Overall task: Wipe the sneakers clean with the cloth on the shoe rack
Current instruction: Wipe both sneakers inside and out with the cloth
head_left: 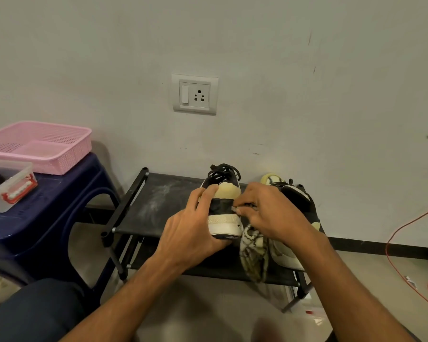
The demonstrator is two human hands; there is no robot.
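A black-and-cream sneaker (224, 206) with black laces is held heel-first toward me above the dusty black shoe rack (158, 206). My left hand (195, 225) grips its heel and sole from the left. My right hand (267, 213) holds a patterned cream-and-dark cloth (253, 253) bunched against the sneaker's right heel side, and the loose end hangs down in front of the rack. The second sneaker (294, 201) lies on the rack's right part, partly hidden behind my right hand and forearm.
A dark blue plastic stool (67, 201) stands left of the rack, carrying a pink basket (42, 146) and a clear lidded box (8, 186). A wall socket (194, 95) is above the rack. An orange cable (403, 230) trails on the floor at right.
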